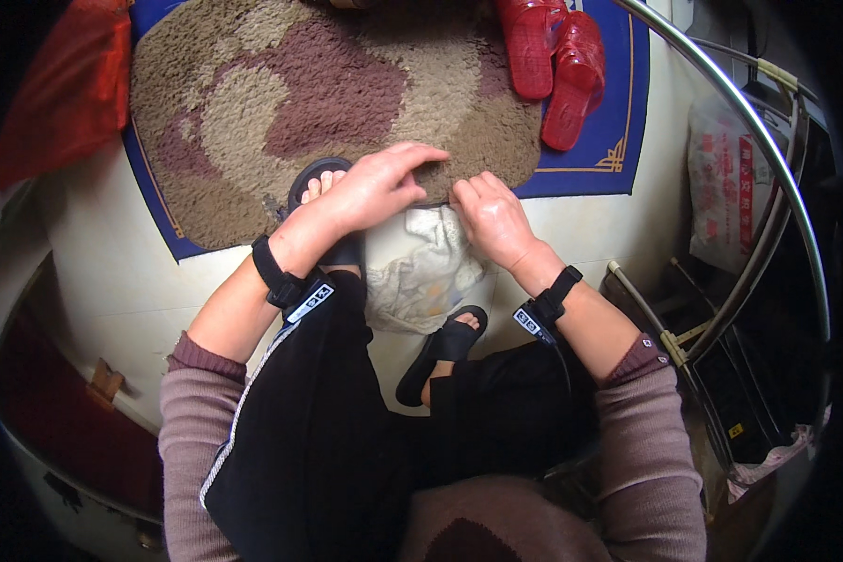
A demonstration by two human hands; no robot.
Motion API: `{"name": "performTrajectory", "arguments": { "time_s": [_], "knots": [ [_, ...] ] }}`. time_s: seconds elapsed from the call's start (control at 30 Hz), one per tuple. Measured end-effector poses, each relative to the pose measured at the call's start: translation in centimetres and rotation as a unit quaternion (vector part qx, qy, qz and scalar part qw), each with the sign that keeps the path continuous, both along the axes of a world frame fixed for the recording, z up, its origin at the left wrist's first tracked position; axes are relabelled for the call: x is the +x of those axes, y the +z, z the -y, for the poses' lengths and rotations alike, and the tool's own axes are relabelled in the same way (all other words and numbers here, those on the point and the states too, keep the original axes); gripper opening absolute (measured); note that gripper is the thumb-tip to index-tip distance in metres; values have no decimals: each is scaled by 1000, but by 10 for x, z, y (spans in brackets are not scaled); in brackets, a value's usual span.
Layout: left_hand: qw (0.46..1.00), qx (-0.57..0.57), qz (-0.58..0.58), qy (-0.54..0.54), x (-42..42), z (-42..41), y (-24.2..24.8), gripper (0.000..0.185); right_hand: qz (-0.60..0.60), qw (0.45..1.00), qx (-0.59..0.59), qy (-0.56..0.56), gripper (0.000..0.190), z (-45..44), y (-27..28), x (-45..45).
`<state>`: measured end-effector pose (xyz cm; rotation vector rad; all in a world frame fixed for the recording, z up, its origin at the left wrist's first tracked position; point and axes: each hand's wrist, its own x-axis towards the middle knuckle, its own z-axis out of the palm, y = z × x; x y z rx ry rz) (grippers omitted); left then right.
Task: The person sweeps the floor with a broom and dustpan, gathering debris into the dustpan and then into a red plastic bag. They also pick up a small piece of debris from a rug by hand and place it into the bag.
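A pale, stained cloth (425, 281) hangs or lies in folds below my hands, over the tiled floor between my feet. My right hand (495, 214) has its fingers curled at the cloth's upper right corner and appears to pinch it. To the left, my left hand (386, 186) is spread with thumb and fingers apart, just above the cloth's upper edge, with nothing seen in it. Beyond both hands lies a shaggy brown, beige and maroon rug (337, 91) on a blue mat (583, 184). Whether the cloth touches the floor cannot be told.
Red plastic slippers (569, 91) rest at the rug's upper right. A curved metal tube (752, 112) and a white printed bag (720, 190) stand at the right. Red fabric (77, 91) hangs at the upper left. My black sandals (449, 344) are on the floor.
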<state>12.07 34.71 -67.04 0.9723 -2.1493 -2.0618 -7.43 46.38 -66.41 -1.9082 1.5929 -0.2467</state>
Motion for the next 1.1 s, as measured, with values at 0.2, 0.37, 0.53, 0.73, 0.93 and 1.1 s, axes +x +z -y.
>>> {"name": "performTrajectory", "arguments": {
  "time_s": [0.2, 0.37, 0.53, 0.73, 0.93, 1.1],
  "knots": [
    [993, 68, -49, -83, -22, -20, -15, 52, 75, 996, -6, -42, 15, 2, 18, 5],
    [976, 212, -28, -48, -22, -28, -32, 15, 110, 989, 26, -99, 14, 9, 27, 8],
    [949, 312, -8, -37, -12, -17, -29, 13, 191, 958, 86, -195, 11, 17, 40, 17],
    [959, 282, 0, -24, -6, -2, -9, 19, 263, 893, 192, -312, 10, 31, 40, 9],
    [897, 417, -50, 135, 8, 23, 6, 19, 174, 937, 122, -276, 20, 53, 24, -6],
    [898, 359, -69, 244, 32, 45, 3, 20, -148, 981, -64, -107, 46, 65, -10, -19]
  ]
}}
